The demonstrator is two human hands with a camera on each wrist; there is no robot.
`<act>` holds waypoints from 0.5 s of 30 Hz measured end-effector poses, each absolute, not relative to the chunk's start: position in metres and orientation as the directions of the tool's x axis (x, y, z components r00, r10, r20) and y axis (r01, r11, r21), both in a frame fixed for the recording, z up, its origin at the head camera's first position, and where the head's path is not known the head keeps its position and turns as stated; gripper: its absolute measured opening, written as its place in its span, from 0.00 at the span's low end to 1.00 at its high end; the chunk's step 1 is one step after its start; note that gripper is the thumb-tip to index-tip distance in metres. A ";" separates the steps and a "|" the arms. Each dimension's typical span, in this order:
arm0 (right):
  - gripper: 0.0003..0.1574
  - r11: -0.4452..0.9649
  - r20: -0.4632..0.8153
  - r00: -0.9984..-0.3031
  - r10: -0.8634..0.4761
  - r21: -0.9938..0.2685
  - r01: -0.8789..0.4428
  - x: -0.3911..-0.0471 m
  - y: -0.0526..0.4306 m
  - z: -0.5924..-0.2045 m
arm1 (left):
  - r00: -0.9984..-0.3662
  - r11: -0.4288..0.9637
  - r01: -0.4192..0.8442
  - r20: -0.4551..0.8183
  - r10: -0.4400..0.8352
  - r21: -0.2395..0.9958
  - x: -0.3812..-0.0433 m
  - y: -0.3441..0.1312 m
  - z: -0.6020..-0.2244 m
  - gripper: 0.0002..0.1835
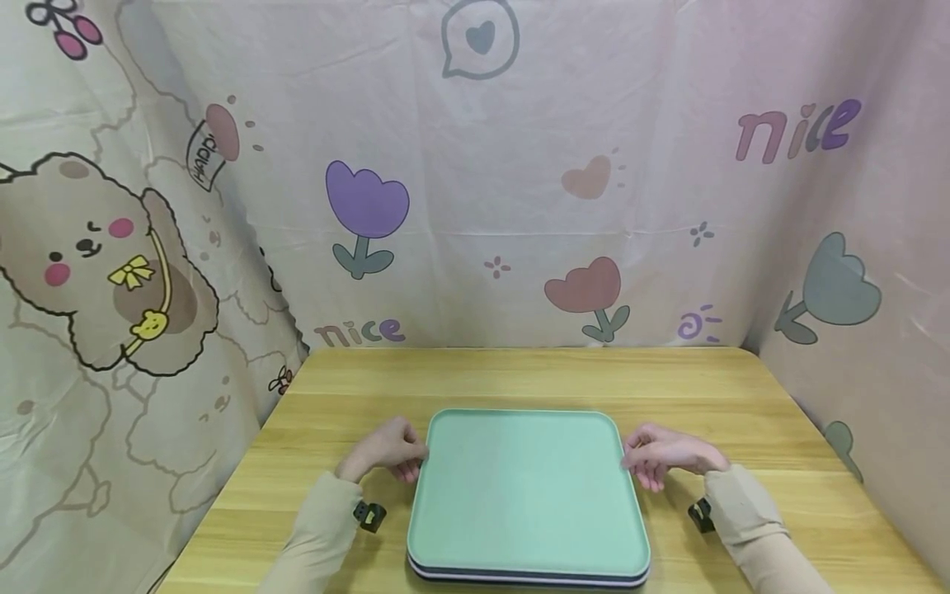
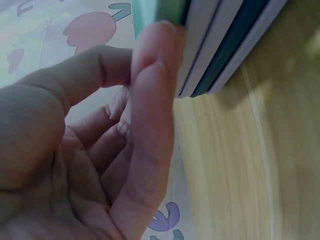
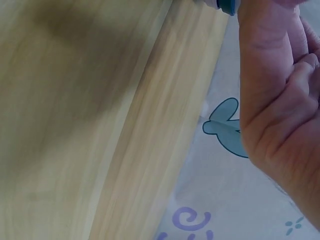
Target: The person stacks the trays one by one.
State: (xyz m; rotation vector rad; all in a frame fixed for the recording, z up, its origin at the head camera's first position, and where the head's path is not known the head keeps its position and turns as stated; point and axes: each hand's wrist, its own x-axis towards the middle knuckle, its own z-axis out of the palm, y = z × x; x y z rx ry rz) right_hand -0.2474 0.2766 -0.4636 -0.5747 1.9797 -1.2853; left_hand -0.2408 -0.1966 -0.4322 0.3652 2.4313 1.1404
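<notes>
A stack of rectangular trays stands on the wooden table. Topmost is a mint-green tray [image 1: 529, 487] with rounded corners and a low rim. Beneath it, the edges of lower trays [image 2: 215, 50] show pale lilac and dark teal in the left wrist view. My left hand [image 1: 393, 450] pinches the green tray's left rim between thumb and index finger. At the opposite rim, my right hand [image 1: 664, 455] holds the tray's right edge, thumb near the top and other fingers curled lower. The right wrist view shows only a tray corner [image 3: 227, 6]; the right fingertips are cut off there.
The wooden table [image 1: 356, 388] extends around the stack on both sides and behind it. A printed cloth [image 1: 482, 165] with flowers and cartoon figures hangs behind and at both sides. Small black wrist devices [image 1: 369, 516] sit below each cuff.
</notes>
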 end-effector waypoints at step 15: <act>0.26 0.438 -0.327 -0.657 -0.679 -0.899 -0.006 -0.241 0.275 -0.461 | -0.869 0.620 0.069 -0.258 0.422 0.781 -0.238 -0.201 -0.432 0.07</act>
